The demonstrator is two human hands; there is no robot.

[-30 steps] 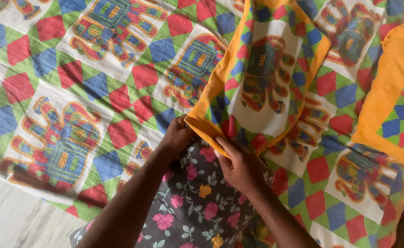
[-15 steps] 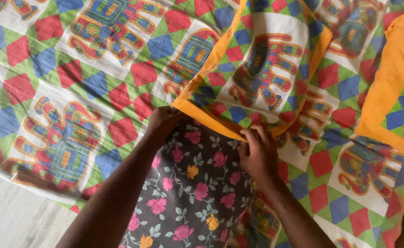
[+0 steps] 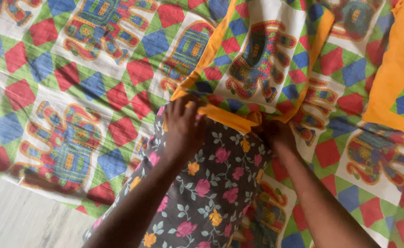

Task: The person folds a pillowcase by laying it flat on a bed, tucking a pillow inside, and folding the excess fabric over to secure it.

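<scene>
A dark grey pillow with pink and yellow flowers (image 3: 211, 183) lies in front of me on a patchwork bedsheet. A pillow cover (image 3: 261, 59) in the same elephant patchwork, edged in orange, covers its far end. My left hand (image 3: 182, 126) presses on the pillow's top left corner, fingers over the orange hem (image 3: 227, 117). My right hand (image 3: 277, 134) grips the hem at the pillow's right corner, fingers tucked under the cloth.
The bedsheet (image 3: 73, 92) with red, blue and green diamonds and elephant panels spreads all around. A second orange-edged cloth (image 3: 394, 73) lies at the far right. Pale wooden floor (image 3: 18, 220) shows at the lower left past the sheet's edge.
The pillow has gone further into the cover. My hands spread apart along the orange hem: the left shifted on top of the pillow's corner, the right moved to the other corner.
</scene>
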